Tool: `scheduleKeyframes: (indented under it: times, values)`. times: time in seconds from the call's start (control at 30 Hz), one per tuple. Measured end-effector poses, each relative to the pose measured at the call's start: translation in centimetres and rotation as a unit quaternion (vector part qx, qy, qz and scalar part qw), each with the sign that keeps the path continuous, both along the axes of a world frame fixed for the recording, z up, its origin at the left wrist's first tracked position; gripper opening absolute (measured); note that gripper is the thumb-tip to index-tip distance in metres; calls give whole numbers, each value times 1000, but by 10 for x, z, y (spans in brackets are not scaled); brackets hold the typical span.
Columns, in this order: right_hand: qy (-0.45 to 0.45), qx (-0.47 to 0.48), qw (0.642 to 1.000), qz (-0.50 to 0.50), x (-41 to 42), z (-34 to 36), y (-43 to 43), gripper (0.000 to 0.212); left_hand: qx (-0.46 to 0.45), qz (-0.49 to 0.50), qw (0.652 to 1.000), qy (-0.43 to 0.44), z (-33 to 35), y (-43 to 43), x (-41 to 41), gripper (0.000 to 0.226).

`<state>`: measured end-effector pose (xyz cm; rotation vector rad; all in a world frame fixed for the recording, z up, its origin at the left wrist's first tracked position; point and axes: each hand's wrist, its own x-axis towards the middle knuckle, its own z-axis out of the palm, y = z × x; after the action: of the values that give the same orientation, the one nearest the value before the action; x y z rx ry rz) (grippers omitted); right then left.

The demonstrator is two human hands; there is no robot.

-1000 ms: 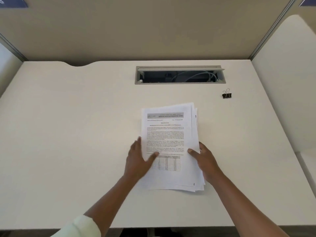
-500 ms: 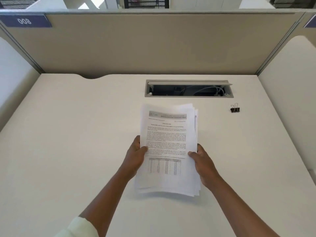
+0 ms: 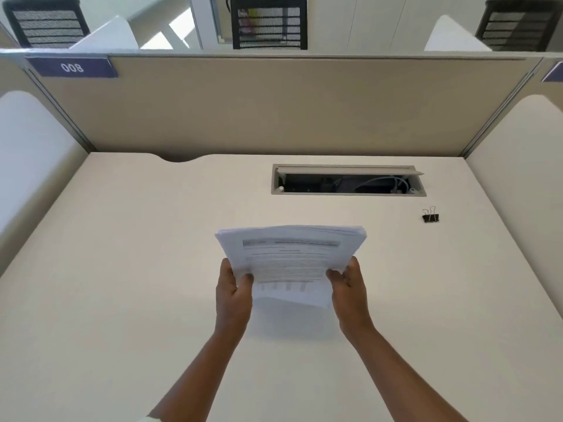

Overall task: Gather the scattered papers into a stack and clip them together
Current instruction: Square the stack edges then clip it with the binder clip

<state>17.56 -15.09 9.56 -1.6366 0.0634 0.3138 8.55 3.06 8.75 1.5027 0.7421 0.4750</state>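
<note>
Desk (image 3: 122, 284): left hand (image 3: 233, 295), right hand (image 3: 350, 295) fingers pinch stack (image 3: 289, 260) edges; clip (image 3: 430, 216) well apart.

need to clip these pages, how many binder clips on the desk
1: a small black metal binder clip on the cream desk, right of the white paper stack.

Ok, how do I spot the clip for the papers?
Start at the long open cable slot at the back of the desk. Just past its right end, nearer you, sits the binder clip. It is the only small black thing with silver wire handles.
</note>
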Motion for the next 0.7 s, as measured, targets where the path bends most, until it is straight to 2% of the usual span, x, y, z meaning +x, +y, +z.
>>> scheduleKeyframes:
  times: [0.07,0.3,0.5,0.7]
  values:
    - [1,2,1000,-5,-1,3,8,41,-2,-5,1000,-1,-1,1,0,35]
    - [-12,37,999,-33,0,10,19,38,23,-21,999,-43,10,9,3,40]
    - [25,10,999,-31,-8,-6,25,41,27,-36,999,18,-6,15,-3,40]
    - [23,19,999,-45,-7,-8,32,38,15,-33,999,6,-2,17,1,41]
